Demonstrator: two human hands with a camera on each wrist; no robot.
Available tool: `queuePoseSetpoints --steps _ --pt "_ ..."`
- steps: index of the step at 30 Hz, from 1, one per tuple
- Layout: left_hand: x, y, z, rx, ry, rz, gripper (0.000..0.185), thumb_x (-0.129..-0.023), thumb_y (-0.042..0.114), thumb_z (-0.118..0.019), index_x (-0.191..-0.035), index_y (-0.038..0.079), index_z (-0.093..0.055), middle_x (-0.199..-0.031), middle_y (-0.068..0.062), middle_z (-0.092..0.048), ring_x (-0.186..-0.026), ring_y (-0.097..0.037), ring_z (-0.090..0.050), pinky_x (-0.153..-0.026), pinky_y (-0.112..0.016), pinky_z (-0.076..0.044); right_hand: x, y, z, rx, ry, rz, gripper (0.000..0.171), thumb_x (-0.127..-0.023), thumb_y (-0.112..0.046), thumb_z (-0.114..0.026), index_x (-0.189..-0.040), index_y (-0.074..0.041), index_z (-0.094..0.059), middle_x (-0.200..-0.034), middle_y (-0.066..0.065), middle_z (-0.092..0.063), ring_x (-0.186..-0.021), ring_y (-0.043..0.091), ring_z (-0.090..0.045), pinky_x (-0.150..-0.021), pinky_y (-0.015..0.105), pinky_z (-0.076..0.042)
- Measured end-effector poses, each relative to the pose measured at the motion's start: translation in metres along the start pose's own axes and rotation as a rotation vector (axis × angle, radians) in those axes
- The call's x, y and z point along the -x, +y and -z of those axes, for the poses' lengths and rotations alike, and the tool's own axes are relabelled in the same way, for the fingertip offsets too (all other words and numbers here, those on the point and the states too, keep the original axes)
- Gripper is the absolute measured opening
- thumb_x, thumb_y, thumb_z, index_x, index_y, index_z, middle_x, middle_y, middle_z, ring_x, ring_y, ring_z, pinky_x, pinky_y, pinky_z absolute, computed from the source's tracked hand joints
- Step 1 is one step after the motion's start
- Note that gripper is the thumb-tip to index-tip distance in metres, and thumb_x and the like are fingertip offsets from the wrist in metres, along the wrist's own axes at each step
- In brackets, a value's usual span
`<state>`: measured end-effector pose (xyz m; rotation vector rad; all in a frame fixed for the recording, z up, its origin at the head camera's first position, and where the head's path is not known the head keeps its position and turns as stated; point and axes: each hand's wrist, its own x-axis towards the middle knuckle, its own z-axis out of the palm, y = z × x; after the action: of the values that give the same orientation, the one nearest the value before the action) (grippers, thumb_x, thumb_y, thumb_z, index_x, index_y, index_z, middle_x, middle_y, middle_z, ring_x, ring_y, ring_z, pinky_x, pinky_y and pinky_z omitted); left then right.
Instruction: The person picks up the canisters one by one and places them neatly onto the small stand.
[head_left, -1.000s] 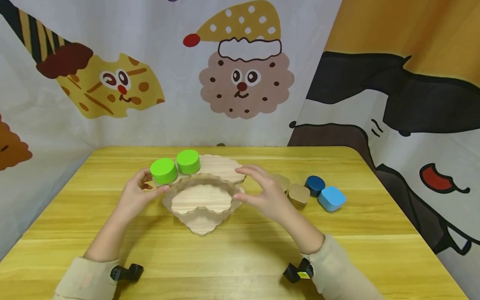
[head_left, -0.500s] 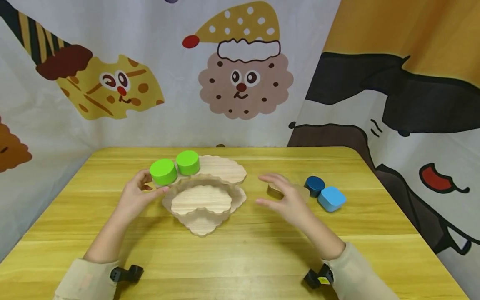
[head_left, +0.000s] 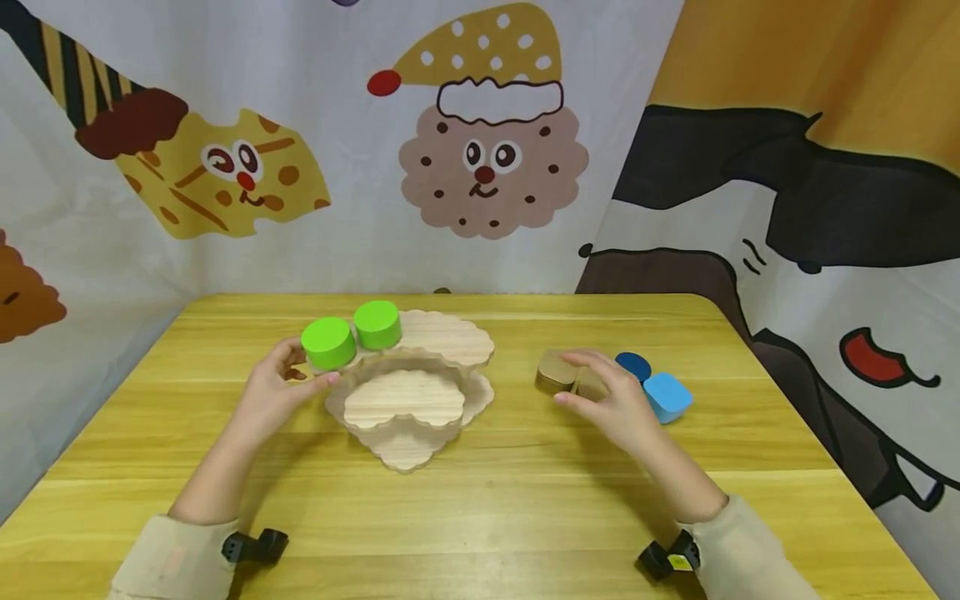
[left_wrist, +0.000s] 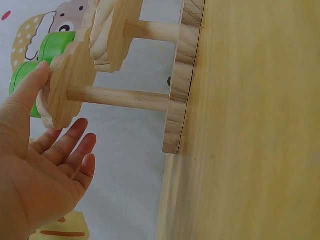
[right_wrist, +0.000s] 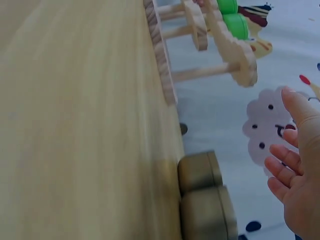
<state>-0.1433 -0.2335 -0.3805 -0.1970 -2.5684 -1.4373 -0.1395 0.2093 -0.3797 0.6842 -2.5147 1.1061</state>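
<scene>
My right hand (head_left: 611, 398) hovers with relaxed fingers over the two tan blocks (head_left: 572, 377) on the desk (head_left: 480, 500), its grip closed on nothing. I judge this the reach; next I need to curl round one block. My left hand (head_left: 273, 393) rests open-fingered against the tiered wooden stand (head_left: 408, 392) — two green cylinders (head_left: 351, 333) sit on its far-left shelf, the other shelves bare. Two blue blocks (head_left: 654, 385) lie just right.
</scene>
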Motion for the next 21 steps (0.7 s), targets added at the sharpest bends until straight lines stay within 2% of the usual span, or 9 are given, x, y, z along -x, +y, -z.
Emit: queuePoseSetpoints --steps 10,16,18,21 --pt "0.0 -0.001 -0.001 0.003 0.002 -0.003 0.061 -0.085 0.024 -0.075 -0.132 -0.003 -0.046 -0.114 -0.017 -0.059 -0.1 -0.019 -0.049 -0.078 -0.025 -0.04 0.016 0.024 0.024 0.008 0.005 -0.083 0.055 -0.081 -0.015 -0.078 -0.129 -0.004 -0.056 -0.127 0.011 -0.055 -0.115 0.03 -0.051 -0.091 0.051 -0.043" --pt "0.0 -0.002 -0.001 0.011 0.003 -0.007 0.061 -0.085 0.024 -0.075 -0.132 -0.003 -0.047 -0.114 -0.017 -0.059 -0.099 -0.017 -0.05 -0.078 -0.025 -0.041 0.025 0.038 0.04 0.067 0.047 -0.082 0.054 -0.08 -0.011 -0.079 -0.128 -0.002 -0.057 -0.126 0.012 -0.056 -0.115 0.03 -0.051 -0.094 0.035 -0.042" --pt "0.0 -0.002 -0.001 0.014 0.002 -0.007 0.061 -0.085 0.024 -0.075 -0.132 -0.003 -0.047 -0.114 -0.017 -0.06 -0.099 -0.018 -0.05 -0.078 -0.025 -0.041 0.028 0.043 0.045 0.09 0.068 -0.088 0.053 -0.079 -0.01 -0.079 -0.127 -0.002 -0.058 -0.124 0.011 -0.057 -0.114 0.029 -0.051 -0.093 0.033 -0.041" --pt "0.0 -0.002 -0.001 0.012 0.001 -0.004 0.062 -0.085 0.024 -0.075 -0.133 -0.003 -0.046 -0.114 -0.017 -0.059 -0.1 -0.018 -0.05 -0.078 -0.025 -0.04 0.034 0.049 0.053 0.105 0.081 -0.11 0.052 -0.08 -0.011 -0.079 -0.126 -0.001 -0.058 -0.123 0.012 -0.057 -0.113 0.03 -0.05 -0.092 0.042 -0.04"
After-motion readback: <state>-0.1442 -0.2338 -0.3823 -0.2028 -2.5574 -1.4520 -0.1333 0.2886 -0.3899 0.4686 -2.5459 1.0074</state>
